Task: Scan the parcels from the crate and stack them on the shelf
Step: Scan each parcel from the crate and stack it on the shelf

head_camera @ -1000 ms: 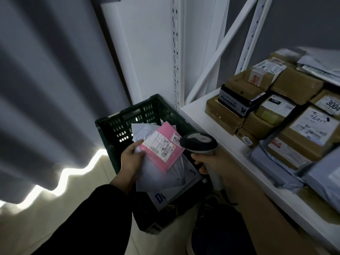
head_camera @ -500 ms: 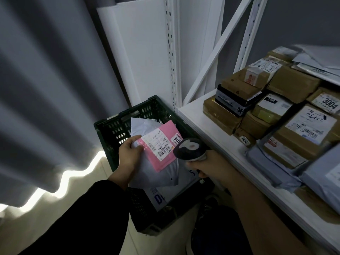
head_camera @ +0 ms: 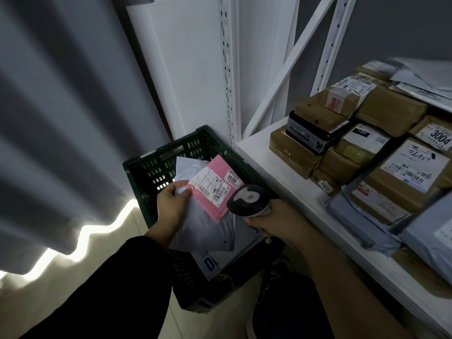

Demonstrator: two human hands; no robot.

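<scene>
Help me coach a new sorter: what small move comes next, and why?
Probably aim the scanner in the right hand at the barcode label on the pink parcel: the left hand holds it label-up over the crate, beside the scanner's head.

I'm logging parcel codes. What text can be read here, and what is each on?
"4014": label on the pink mailer
"3004": label on the brown box, far right
"15H": black tag on the taped box
"2207": sticker on the small box at the shelf edge
Fine print, barcodes, handwriting: too small or blurred.
</scene>
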